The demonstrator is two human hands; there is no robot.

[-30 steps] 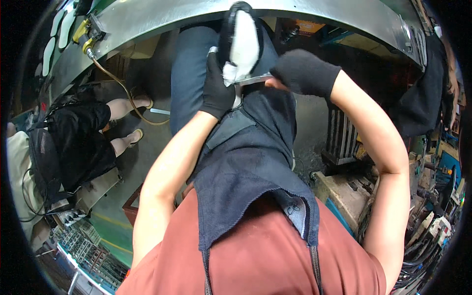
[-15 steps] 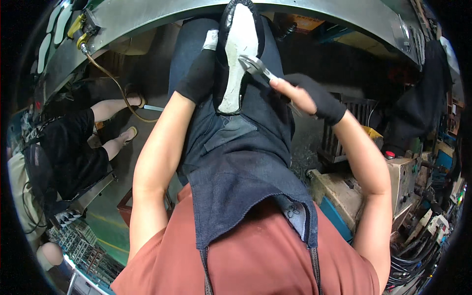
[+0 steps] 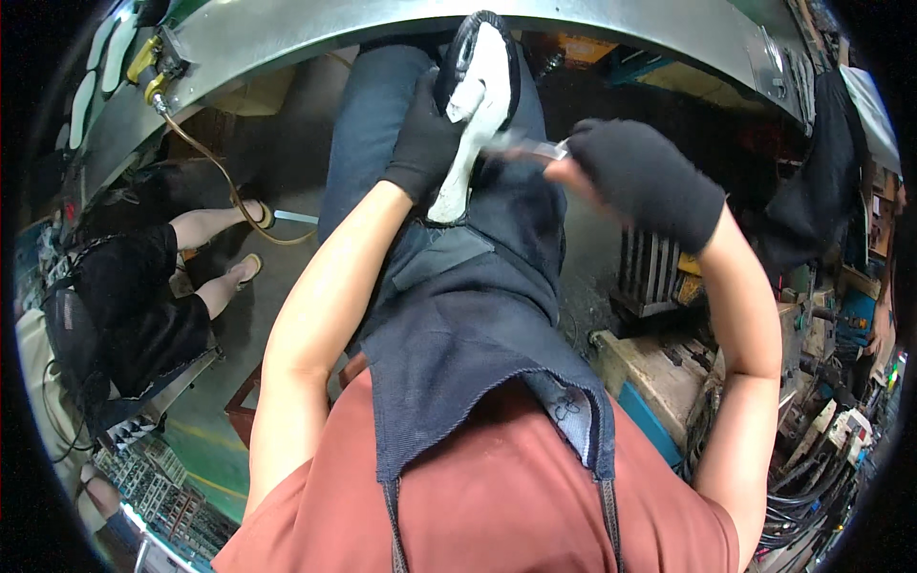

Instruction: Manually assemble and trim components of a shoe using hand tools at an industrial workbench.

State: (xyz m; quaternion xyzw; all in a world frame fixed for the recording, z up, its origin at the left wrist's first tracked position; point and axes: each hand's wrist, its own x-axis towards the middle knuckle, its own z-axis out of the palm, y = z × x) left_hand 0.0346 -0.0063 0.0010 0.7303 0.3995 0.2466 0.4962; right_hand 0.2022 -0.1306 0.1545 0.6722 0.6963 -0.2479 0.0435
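A black shoe upper on a last, its pale sole [image 3: 492,72] facing up, lies along my lap with the toe pointing away from me. My left hand [image 3: 420,143], in a black fingerless glove, grips its left side. The thumb, wrapped in white tape, presses on the sole near the ball. To the right, my right hand [image 3: 650,177], gloved the same way, is closed around the handle of a hammer [image 3: 535,148]. Motion smears the hammer's head, which is beside the sole's narrow waist; whether it touches cannot be made out.
A curved metal bench edge [image 3: 611,21] runs ahead of my knees. At its left hangs a yellow air tool [image 3: 148,72] with a hose [image 3: 205,162]. Another person's legs [image 3: 224,286] are at left. A metal rack [image 3: 650,267] and a machine box [image 3: 650,377] stand at right.
My left hand has moved up the shoe, its taped thumb now on the sole. My right hand has shifted right with the hammer, whose head was over the sole. The shoe has slid slightly nearer.
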